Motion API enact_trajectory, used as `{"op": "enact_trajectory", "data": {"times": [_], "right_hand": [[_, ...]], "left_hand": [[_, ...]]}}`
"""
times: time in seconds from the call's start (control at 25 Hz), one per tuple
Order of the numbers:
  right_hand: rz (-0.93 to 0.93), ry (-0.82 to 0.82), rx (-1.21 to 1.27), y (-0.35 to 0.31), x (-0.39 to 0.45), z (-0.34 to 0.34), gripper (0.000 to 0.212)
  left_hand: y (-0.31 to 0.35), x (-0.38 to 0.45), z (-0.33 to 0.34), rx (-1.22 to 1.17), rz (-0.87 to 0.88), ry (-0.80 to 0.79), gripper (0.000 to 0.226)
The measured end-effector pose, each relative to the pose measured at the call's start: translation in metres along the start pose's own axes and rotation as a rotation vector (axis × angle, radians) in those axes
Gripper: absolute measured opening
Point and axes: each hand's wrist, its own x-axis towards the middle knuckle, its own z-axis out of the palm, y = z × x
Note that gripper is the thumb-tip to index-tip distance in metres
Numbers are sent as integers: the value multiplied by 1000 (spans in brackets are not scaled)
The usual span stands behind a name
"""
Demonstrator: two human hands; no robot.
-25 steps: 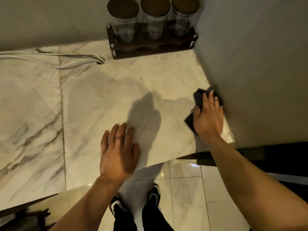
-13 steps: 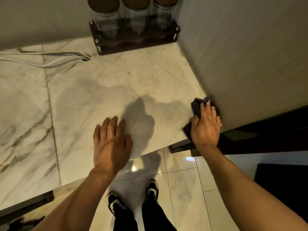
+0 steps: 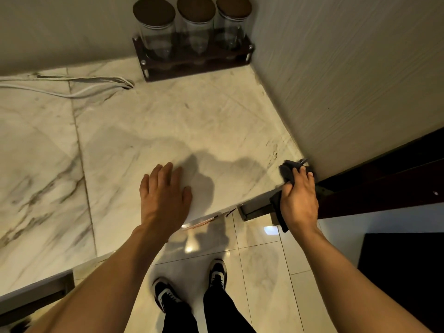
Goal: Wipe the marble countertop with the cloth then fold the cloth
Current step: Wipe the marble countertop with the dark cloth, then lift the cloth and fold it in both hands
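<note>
Meanwhile, one dark cloth point(image 3: 287, 173) in right hand point(image 3: 299, 200) fingers, left hand point(image 3: 163, 200) splayed flat beside three jars point(image 3: 195, 27).

Dark cloth point(image 3: 288, 171) bunched at white marble countertop's point(image 3: 168, 131) near-right corner.

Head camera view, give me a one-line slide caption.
Right hand wipes dark cloth at marble countertop corner; left hand rests flat.

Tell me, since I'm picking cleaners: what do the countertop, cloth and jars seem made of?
Countertop: polished marble or a look-alike, grey-veined and glossy. Cloth in the right hand: dark soft fabric, possibly microfibre, bunching limply. Jars: clear glass by their transparency, with brown lids, probably wood.
</note>
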Motion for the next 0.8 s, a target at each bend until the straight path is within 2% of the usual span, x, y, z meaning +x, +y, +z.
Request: {"op": "enact_trajectory", "data": {"times": [0.2, 0.32, 0.4, 0.48, 0.56, 0.68, 0.8], "right_hand": [[-74, -109, -10, -10, -36, -1, 47], [-167, -242, 52, -24, -62, -1, 44], [-213, -349, 115, -36, -79, -2, 43], [-198, -485, 215, -52, -95, -4, 41], [-16, -684, 447, -65, -108, -4, 33], [436, -912, 873, -77, -123, -11, 20], [571, -1025, 1080, -84, -127, -7, 26]], "left_hand": [[3, 1, -15, -51, 13, -42, 51], [6, -4, -25, -72, 58, -50, 49], [11, -10, -31, -191, 66, -42, 48], [18, -19, -39, -439, 5, -47, 48], [21, -28, -46, -664, -90, -133, 47], [8, -45, -60, -934, -241, -340, 39], [-13, -65, -73, -1219, -398, -507, 33]]}}
